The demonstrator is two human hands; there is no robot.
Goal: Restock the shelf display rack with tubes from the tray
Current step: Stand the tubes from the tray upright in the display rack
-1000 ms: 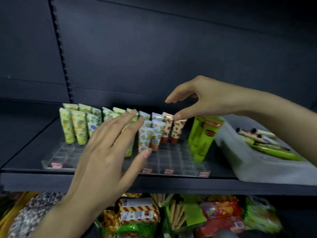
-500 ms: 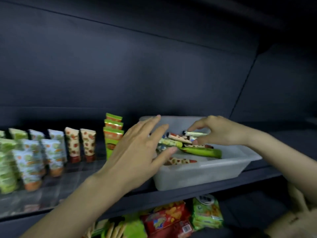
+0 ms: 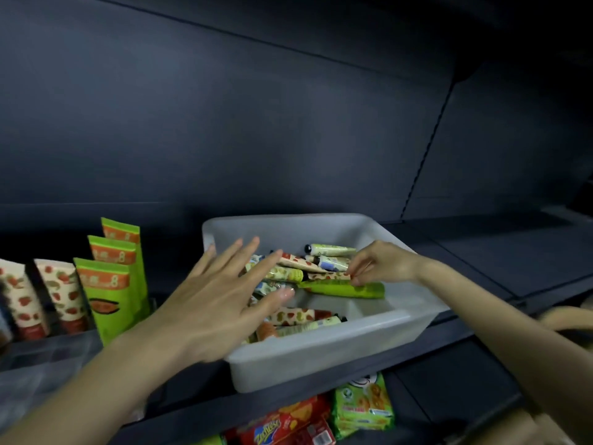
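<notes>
Left fingers [image 3: 242,256] straight and spread; the left hand [image 3: 208,303] holds nothing and hovers over the left side of the tray [image 3: 321,348], with the loose tubes [image 3: 288,273] just under and beyond its tips. Right hand [image 3: 382,264] curled, fingertips down on the pile's right ends by a green tube [image 3: 340,289]; I can't tell whether they grip. The rack [image 3: 41,358] at left carries standing tubes [image 3: 109,284].

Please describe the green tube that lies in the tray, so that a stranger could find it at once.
On the dark shelf stands a white tray. In its middle, just below the fingertips of the right hand, the green tube lies flat. It alone there is solid bright green; the tubes around it are pale with printed patterns.
</notes>
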